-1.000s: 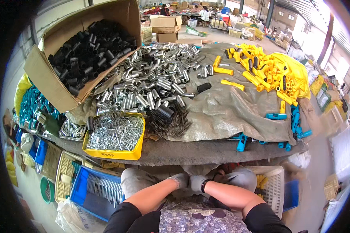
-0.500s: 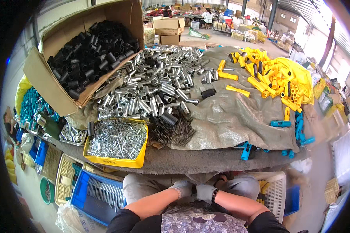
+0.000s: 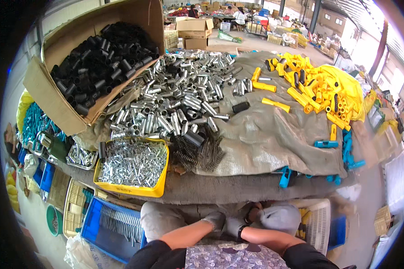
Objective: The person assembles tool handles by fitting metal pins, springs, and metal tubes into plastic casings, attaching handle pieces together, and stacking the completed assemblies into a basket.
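Note:
Both my hands wear grey gloves and are low between my knees, in front of the table's near edge. My left hand (image 3: 214, 219) comes in from the left, its fingers pointing down and out of sight. Close beside it on the right is my right hand (image 3: 234, 226), with a dark band at the wrist; its fingers are hidden too. Whether either holds anything does not show. Nearest on the table are a yellow tray (image 3: 160, 190) of small metal pieces and a heap of shiny metal tubes (image 3: 179, 96).
A cardboard box (image 3: 33, 96) of black sleeves lies tipped at the left. Yellow plastic handles (image 3: 307, 92) and blue-green ones (image 3: 347, 148) lie at the right on a grey sheet (image 3: 256, 148). Beside my legs stand a blue bin (image 3: 92, 224) of metal rods and a cream basket (image 3: 319, 219).
My hands have shifted slightly, still close together between my knees. The view has tilted a little; the things on the table look unmoved.

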`<state>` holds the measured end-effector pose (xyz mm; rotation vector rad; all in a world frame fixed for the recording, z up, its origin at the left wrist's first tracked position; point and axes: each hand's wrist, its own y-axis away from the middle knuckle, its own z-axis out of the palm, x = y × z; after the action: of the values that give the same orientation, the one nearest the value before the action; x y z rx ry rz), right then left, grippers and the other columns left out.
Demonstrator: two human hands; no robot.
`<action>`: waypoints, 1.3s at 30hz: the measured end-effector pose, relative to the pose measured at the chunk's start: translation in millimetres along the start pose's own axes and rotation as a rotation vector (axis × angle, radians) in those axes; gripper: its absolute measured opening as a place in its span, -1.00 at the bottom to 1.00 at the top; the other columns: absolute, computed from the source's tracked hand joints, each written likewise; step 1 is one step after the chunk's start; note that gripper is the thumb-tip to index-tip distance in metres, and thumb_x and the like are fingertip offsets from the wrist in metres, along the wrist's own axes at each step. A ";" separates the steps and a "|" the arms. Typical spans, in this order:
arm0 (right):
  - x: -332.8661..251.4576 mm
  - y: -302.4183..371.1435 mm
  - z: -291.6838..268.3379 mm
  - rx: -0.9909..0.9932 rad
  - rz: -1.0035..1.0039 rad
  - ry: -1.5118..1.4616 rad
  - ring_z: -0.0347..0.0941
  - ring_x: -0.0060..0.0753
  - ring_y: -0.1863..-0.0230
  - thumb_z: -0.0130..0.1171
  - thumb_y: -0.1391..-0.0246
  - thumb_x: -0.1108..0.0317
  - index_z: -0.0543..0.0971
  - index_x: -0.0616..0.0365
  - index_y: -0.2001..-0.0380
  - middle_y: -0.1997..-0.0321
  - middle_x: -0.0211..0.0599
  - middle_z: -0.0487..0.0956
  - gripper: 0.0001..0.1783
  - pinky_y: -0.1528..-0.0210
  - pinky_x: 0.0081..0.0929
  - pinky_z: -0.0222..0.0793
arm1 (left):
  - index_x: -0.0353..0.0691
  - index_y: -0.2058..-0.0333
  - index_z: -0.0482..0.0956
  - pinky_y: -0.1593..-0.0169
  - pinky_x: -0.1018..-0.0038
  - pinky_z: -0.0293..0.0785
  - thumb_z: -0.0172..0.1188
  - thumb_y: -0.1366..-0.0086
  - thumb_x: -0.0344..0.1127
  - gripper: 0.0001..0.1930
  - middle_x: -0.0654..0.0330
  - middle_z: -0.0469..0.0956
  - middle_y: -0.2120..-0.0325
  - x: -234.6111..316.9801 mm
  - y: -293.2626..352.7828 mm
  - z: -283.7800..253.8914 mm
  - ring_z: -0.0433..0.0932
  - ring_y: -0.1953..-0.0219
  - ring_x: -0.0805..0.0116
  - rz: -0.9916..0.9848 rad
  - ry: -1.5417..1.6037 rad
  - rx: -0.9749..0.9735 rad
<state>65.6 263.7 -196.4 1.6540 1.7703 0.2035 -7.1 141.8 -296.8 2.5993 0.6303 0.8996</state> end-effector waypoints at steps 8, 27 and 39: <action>14.7 26.2 -16.1 0.054 0.047 -0.027 0.61 0.17 0.19 0.13 0.00 0.26 0.67 0.30 0.33 0.25 0.20 0.64 -0.69 0.14 -0.05 0.51 | -0.15 0.06 0.66 -0.07 0.21 0.50 0.21 -0.13 -0.16 -0.60 -0.01 0.57 -0.03 62.4 16.2 -78.4 0.55 -0.08 0.03 0.056 -0.282 -0.222; -11.7 -0.5 -23.8 0.108 -0.011 0.080 0.61 0.05 0.10 0.12 -0.05 0.19 0.67 0.28 0.28 0.15 0.12 0.64 -0.65 0.10 -0.12 0.51 | -0.07 -0.16 0.49 -0.26 0.36 0.30 -0.01 -0.39 -0.03 -0.55 0.17 0.44 -0.21 7.0 14.8 -71.3 0.38 -0.26 0.22 0.042 -0.339 -0.342; -13.9 0.8 9.2 0.401 -0.023 -0.181 0.60 0.15 0.32 0.17 0.13 0.29 0.67 0.22 0.30 0.33 0.12 0.65 -0.69 0.28 -0.02 0.48 | -0.05 -0.24 0.41 -0.30 0.36 0.24 -0.04 -0.42 -0.04 -0.52 0.18 0.38 -0.26 -29.4 -6.6 -5.0 0.40 -0.23 0.24 0.121 0.134 -0.171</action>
<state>70.8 247.8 -197.6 1.8573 1.7686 -0.3242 -33.1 133.4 -310.6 2.4607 0.4123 1.1207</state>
